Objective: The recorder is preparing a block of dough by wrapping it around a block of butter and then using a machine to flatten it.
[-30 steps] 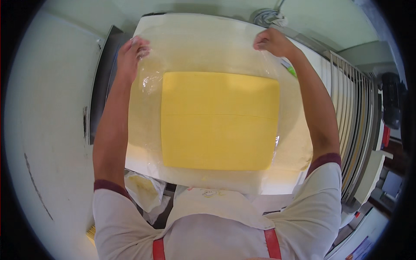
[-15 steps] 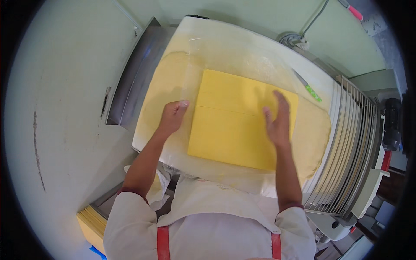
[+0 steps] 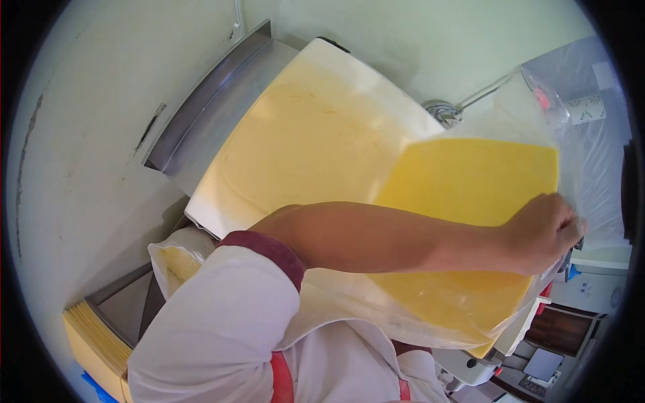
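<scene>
My left arm reaches across to the right. At its end my left hand (image 3: 547, 232) is closed in a fist on the edge of a thin clear plastic sheet (image 3: 470, 124). A smooth, flat yellow slab (image 3: 470, 178) lies against the plastic, raised at the right side, with my forearm crossing in front of it. My right hand does not show; the slab, plastic and left arm cover that side. A wide sheet of pale rolled dough (image 3: 302, 148) rests flat on the white work surface (image 3: 366, 74).
A metal tray (image 3: 215, 101) borders the surface at the far left, by the pale wall (image 3: 87, 168). A coiled grey cable (image 3: 442, 113) lies behind the surface. At the lower left stand a clear bag (image 3: 178, 262) and a stack of yellowish sheets (image 3: 97, 336).
The yellow slab and plastic have been lifted off the dough and moved right. My left hand has crossed over and gripped the plastic; my right hand has gone out of sight. The view has turned.
</scene>
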### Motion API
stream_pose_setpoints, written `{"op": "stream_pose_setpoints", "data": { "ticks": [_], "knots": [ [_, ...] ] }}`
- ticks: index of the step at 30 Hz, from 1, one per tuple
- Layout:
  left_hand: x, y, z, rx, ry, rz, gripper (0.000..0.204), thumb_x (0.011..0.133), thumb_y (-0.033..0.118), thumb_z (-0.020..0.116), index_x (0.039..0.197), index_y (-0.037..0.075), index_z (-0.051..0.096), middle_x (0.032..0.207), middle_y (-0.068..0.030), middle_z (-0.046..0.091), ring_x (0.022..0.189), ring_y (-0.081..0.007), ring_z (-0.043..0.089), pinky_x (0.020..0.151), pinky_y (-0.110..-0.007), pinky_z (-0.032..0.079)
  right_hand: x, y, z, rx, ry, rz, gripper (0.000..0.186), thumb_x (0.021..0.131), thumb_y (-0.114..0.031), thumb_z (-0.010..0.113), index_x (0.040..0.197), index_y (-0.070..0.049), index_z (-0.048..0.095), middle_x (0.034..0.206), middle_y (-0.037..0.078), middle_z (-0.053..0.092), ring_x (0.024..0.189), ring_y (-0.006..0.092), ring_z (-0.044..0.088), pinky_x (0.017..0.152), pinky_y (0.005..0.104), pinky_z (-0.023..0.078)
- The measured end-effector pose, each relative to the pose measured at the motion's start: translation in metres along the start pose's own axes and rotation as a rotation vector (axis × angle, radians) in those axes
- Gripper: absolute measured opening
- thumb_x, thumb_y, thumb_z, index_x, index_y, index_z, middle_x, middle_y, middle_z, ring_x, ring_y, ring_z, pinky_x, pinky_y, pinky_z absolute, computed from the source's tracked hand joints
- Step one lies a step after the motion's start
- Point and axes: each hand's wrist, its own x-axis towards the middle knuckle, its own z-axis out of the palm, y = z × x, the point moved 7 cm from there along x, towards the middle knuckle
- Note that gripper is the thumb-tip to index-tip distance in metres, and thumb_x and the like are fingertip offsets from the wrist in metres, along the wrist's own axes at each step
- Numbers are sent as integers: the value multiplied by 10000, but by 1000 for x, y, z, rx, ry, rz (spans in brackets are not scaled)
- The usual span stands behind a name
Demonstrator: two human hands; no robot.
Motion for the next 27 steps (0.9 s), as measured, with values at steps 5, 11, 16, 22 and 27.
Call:
{"op": "stream_pose_setpoints", "data": {
  "ticks": [5, 11, 16, 22, 27],
  "knots": [
    [-34, -116, 1, 485, -116, -291, 428, 921, 281, 521, 596, 5, 555, 602, -228, 569, 607, -432, 577, 620, -524, 442, -13, 49, -3, 34, 115, 95, 651, 1011, -441, 312, 1464, 27, 290, 1567, 207, 169, 1463, 337, 101, 1181, 429, 112],
    [-86, -212, -33, 623, -133, -463, 427, 934, 282, 506, 603, 15, 538, 624, -216, 574, 614, -421, 572, 650, -526, 444, -21, 74, -2, 55, 202, 148, 651, 1011, -442, 312, 1462, 26, 295, 1565, 205, 175, 1461, 335, 109, 1181, 429, 117],
    [-91, -236, -30, 601, -134, -490, 439, 944, 305, 503, 613, 20, 544, 619, -212, 574, 620, -420, 573, 647, -522, 446, -13, 74, 5, 45, 200, 142, 651, 1010, -444, 313, 1460, 26, 300, 1564, 204, 179, 1460, 332, 114, 1181, 428, 120],
    [-93, -246, -24, 577, -119, -576, 424, 946, 310, 507, 644, 15, 555, 656, -212, 600, 661, -408, 595, 656, -507, 453, -14, 76, 19, 33, 203, 147, 650, 1009, -446, 313, 1457, 26, 306, 1562, 203, 185, 1458, 330, 121, 1180, 427, 125],
    [-84, -244, -44, 496, -524, -353, 359, 937, 386, 541, 852, 45, 613, 806, -167, 670, 785, -358, 642, 746, -464, 486, -15, 79, 26, 28, 207, 138, 650, 1008, -447, 313, 1455, 26, 310, 1561, 202, 190, 1457, 327, 127, 1180, 427, 128]
  ]
}}
